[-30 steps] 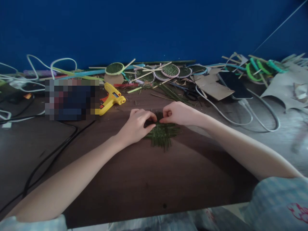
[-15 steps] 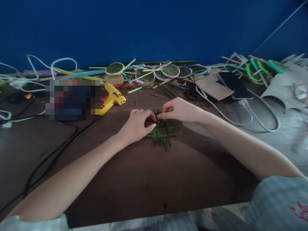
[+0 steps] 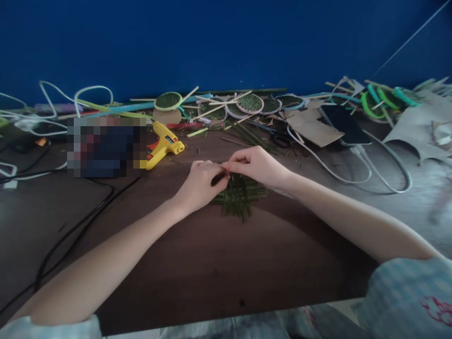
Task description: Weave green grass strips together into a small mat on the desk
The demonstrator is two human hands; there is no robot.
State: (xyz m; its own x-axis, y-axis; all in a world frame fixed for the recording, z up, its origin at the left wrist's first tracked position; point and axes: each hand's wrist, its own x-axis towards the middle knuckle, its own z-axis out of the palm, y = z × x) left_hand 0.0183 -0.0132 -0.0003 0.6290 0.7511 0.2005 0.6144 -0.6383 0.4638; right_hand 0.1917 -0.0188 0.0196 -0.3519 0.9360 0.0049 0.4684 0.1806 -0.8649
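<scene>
A small mat of woven green grass strips (image 3: 242, 197) lies on the dark brown table, its loose ends sticking out at the sides and front. My left hand (image 3: 203, 183) rests at its upper left edge, thumb and fingertips closed on the strips there. My right hand (image 3: 259, 165) is over the mat's far edge in a pinch, its fingertips meeting those of my left hand. What lies between the right fingertips is too small to make out. Both hands cover the far part of the weave.
A yellow glue gun (image 3: 164, 145) lies to the left, beside a pixelated patch. Round woven discs (image 3: 250, 102), sticks and loose grass line the blue wall. Dark scissors (image 3: 280, 139), cardboard (image 3: 319, 126) and a phone (image 3: 346, 126) with a white cable are at right. Black cables (image 3: 79, 226) run at left.
My right hand has moved left, and its fingertips now meet my left fingers. My left hand and the woven mat stay nearly in place.
</scene>
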